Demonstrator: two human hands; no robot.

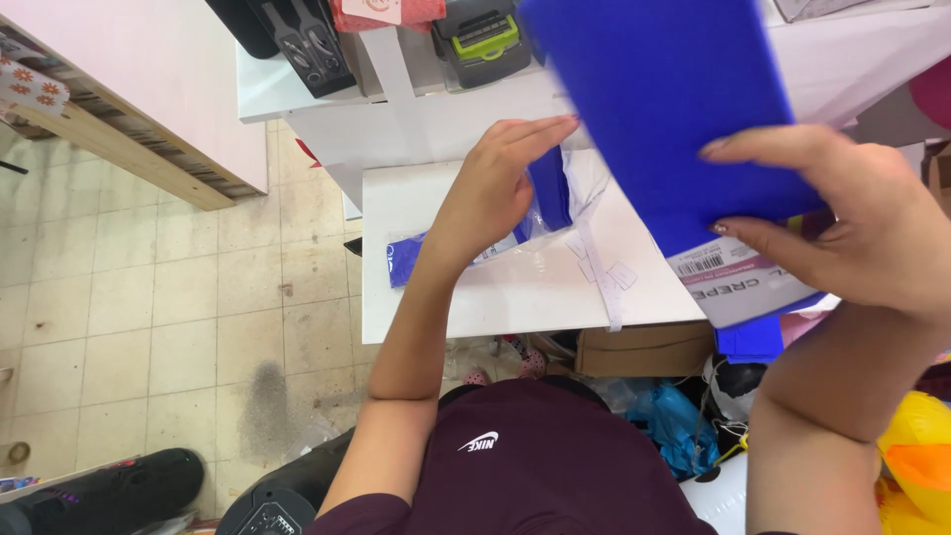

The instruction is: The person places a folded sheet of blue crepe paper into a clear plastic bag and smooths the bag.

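My right hand (842, 223) grips a folded pack of bright blue crepe paper (664, 99) by its lower end, where a white barcode label shows, and holds it up close over the white table (436, 297). My left hand (490, 188) rests flat on a clear plastic wrapper (555, 233) lying on the table, with a strip of blue paper showing inside it. Both hands are close together, the wrapper's open end reaching toward the raised pack.
A white shelf (287, 94) behind the table carries dark tools and a grey-and-green box (482, 42). A pink-topped wooden table (129, 99) stands at left. Tiled floor lies below left; a cardboard box (644, 349), blue bags and yellow inflatables crowd the right.
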